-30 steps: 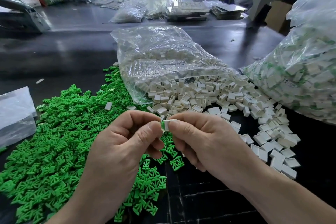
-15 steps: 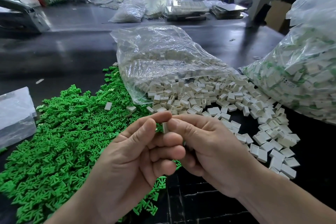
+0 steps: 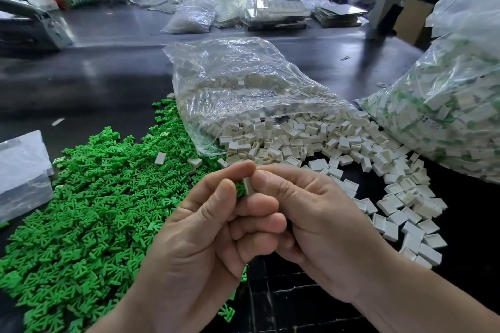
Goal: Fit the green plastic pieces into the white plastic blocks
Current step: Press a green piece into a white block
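1. Head view: dark table (image 3: 108,84), bare beyond the piles.
2. Green pieces (image 3: 81,211) heaped left; white blocks (image 3: 351,149) spill from the clear bag (image 3: 238,94) on the right.
3. Left hand (image 3: 205,246) and right hand (image 3: 319,219) meet between the heaps.
4. Both pinch one white block (image 3: 248,185) above the table's near edge.

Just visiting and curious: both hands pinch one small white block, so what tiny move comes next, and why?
Probably a final squeeze to seat the green piece: the left hand and right hand pinch the white block together, and only a green sliver shows beside it, so it looks nearly home.
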{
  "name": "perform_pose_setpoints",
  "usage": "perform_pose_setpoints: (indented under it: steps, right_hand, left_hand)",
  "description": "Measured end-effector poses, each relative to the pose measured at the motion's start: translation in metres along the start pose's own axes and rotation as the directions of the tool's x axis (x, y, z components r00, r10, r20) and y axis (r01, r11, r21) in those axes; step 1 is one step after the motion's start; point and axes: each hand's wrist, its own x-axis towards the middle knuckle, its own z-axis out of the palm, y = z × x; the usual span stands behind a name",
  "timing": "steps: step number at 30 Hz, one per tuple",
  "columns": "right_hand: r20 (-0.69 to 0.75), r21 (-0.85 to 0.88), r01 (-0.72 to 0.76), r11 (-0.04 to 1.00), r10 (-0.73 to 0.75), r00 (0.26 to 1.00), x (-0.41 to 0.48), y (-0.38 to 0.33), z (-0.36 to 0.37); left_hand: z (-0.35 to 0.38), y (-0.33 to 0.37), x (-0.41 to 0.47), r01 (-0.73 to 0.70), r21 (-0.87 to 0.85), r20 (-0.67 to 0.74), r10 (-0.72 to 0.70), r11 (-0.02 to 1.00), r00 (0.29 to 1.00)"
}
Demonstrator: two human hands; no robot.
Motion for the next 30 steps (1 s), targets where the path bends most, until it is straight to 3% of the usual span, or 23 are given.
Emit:
perform_pose_setpoints:
  steps: [6,12,16,20,24,27,30]
  right_hand:
    - [-0.008,-0.005,-0.008,1.0,0.008,1.0,-0.003,-0.004,0.004]
    - [0.058,0.212,0.012,0.977,-0.025,0.998,-0.006,-0.007,0.014]
    - [-0.002,0.056,-0.011,0.998,0.011,1.0,-0.003,-0.003,0.012]
    - [-0.004,0.01,0.004,1.0,-0.004,1.0,-0.004,0.001,0.01]
    - [0.057,0.129,0.0,0.992,-0.008,0.998,-0.006,-0.002,0.013]
    - [0.09,0.181,0.003,0.984,-0.019,0.996,-0.006,-0.005,0.015]
    - [0.059,0.118,-0.011,0.993,0.004,0.998,-0.005,-0.002,0.011]
  left_hand:
    - [-0.001,0.001,0.002,0.004,0.037,-0.055,-0.002,0.999,0.998]
    - [0.001,-0.003,0.001,-0.058,0.022,-0.05,0.059,0.998,0.997]
    - [-0.001,-0.002,0.001,-0.051,0.024,-0.032,0.052,0.998,0.998]
    - [-0.005,0.0,0.002,-0.02,0.02,0.023,0.02,1.0,1.0]
    - [-0.007,0.001,0.002,0.022,-0.051,0.133,-0.015,0.998,0.991]
    - [-0.006,0.001,0.001,0.001,-0.009,0.097,0.0,1.0,0.995]
    - [-0.003,-0.001,0.001,-0.029,0.038,0.035,0.028,0.999,0.999]
